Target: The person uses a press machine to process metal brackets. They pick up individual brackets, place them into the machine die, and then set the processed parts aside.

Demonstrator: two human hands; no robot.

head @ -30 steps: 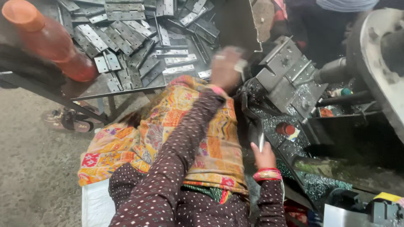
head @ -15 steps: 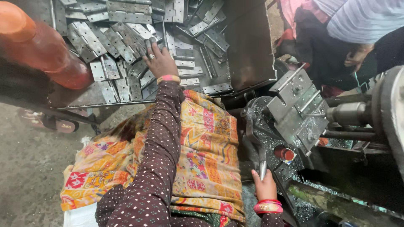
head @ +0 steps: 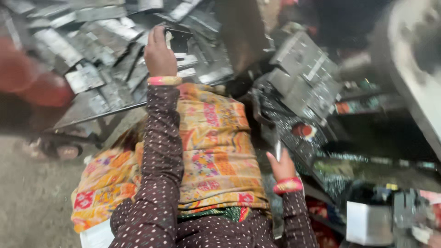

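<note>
Filling the upper left of the view, a metal tray [head: 87,120] carried a heap of flat grey metal plates [head: 82,76], with a press block [head: 305,76] to its right. A patterned cloth [head: 216,151] covered the lap. The left hand [head: 158,55] lay among the plates, its grip hidden. The right hand [head: 282,166] pinched a thin metal piece [head: 278,150] near the press. Judging by the heap, most plates remained unhandled.

The left hand [head: 158,54], a second ago drawn back over the patterned cloth [head: 216,151], has reached forward into the pile of flat metal plates [head: 82,78] and now rests on them. The whole view has turned blurrier.
</note>
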